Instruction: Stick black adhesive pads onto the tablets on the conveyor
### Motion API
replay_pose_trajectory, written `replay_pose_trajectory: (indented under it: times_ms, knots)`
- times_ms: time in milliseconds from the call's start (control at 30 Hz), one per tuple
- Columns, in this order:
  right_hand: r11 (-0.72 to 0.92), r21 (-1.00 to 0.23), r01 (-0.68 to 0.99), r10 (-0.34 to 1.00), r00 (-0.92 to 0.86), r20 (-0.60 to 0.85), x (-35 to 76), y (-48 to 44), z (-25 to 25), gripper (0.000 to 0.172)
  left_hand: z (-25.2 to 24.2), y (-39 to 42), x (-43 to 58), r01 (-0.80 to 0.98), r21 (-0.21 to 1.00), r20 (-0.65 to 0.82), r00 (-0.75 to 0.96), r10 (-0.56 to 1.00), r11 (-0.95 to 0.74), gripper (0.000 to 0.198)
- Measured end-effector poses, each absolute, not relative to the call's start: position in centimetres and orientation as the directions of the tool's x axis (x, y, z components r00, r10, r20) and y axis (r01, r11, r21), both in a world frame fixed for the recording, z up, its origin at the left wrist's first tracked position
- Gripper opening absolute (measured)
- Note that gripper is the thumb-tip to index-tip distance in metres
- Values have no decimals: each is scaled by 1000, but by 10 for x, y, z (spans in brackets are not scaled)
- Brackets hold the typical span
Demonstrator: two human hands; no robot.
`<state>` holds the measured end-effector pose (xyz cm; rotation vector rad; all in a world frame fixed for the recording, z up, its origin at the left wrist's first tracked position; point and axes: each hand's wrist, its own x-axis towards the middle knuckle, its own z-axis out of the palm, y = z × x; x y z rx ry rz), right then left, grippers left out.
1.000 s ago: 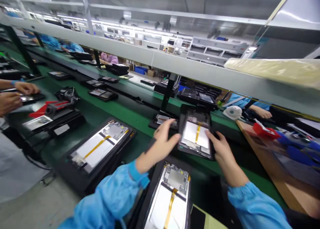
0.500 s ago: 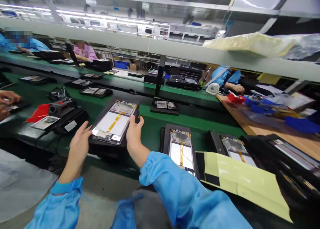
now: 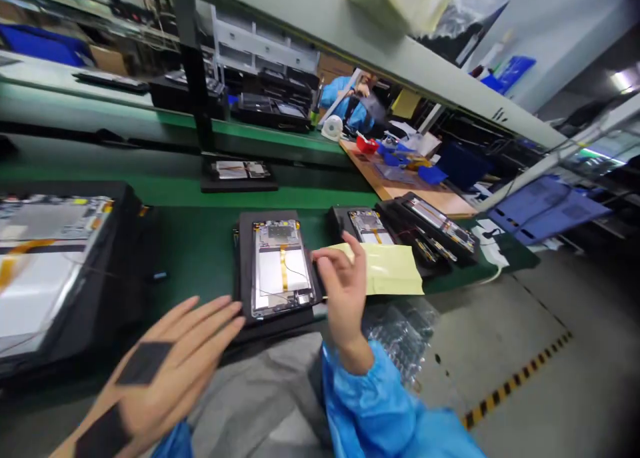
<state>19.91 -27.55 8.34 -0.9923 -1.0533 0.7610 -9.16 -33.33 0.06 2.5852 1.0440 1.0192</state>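
Observation:
An opened tablet (image 3: 280,268) with its silver back and yellow ribbon cable showing lies in a black tray (image 3: 243,245) on the green conveyor belt. My left hand (image 3: 167,365) is open, fingers stretched flat toward the tray's near left corner, with black patches stuck on its back. My right hand (image 3: 343,288) hovers at the tray's right edge, fingers loosely curled and holding nothing I can see. A yellow sheet (image 3: 393,271) lies just right of that hand.
A large open tablet in a black tray (image 3: 55,265) sits at the left. More trays (image 3: 425,228) are stacked at the right, another (image 3: 237,173) across the belt. A wooden bench (image 3: 400,185) with blue items and a seated co-worker (image 3: 350,101) lie beyond. Bubble wrap (image 3: 400,331) is near my knee.
My hands have let go of the large tablet tray, which now lies at the left. The view swung right, and both hands moved to the smaller tablet tray in front.

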Motion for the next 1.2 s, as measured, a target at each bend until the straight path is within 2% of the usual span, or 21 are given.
replay_pose_trajectory:
  times_ms: [67, 133, 200, 267, 367, 433, 500, 733, 867, 900, 967, 1000, 1133, 1200]
  knots:
    - [264, -963, -51, 873, 437, 217, 247, -280, 67, 50, 1, -301, -51, 493, 350, 544, 585, 601, -797, 60]
    - [139, -981, -136, 905, 419, 70, 276, -287, 50, 49, -3, -268, -24, 456, 378, 505, 628, 592, -806, 41]
    - [36, -977, -212, 939, 341, -40, 288, -296, 37, 45, -7, -237, -8, 414, 439, 457, 661, 595, -798, 34]
    - [-42, -966, -254, 958, 263, -111, 289, -303, 30, 43, -9, -209, 3, 352, 481, 426, 707, 565, -803, 37]
    - [-167, -917, -362, 972, 93, -214, 285, -309, 28, 43, -4, -175, 21, 223, 490, 396, 804, 443, -843, 40]
    - [-246, -862, -444, 966, -33, -258, 284, -309, 28, 40, 2, -158, 34, 142, 510, 368, 855, 364, -849, 36]
    - [-280, -833, -478, 958, -87, -273, 285, -308, 27, 38, 9, -144, 47, 103, 552, 329, 885, 330, -827, 30]
    - [-227, -892, -390, 967, 17, -254, 293, -298, 21, 35, 26, -104, 59, 78, 665, 214, 933, 290, -743, 30]
    - [-255, -887, -385, 965, -41, -259, 292, -289, 20, 35, 30, -92, 45, 102, 745, 134, 945, 297, -659, 16]
    - [-259, -886, -385, 964, -52, -260, 292, -286, 20, 35, 30, -92, 41, 108, 755, 124, 945, 302, -647, 23]
    - [-261, -885, -386, 964, -57, -260, 292, -282, 22, 36, 29, -93, 37, 138, 752, 110, 938, 329, -644, 38]
    - [-261, -884, -388, 964, -54, -261, 292, -280, 23, 35, 29, -93, 37, 155, 742, 106, 933, 343, -652, 37]
    - [-262, -877, -402, 964, -67, -258, 293, -276, 26, 33, 32, -87, 47, 133, 711, 101, 953, 287, -690, 9]
    - [-253, -893, -371, 967, -68, -246, 292, -276, 27, 32, 35, -82, 53, 83, 695, 133, 961, 241, -714, 10]
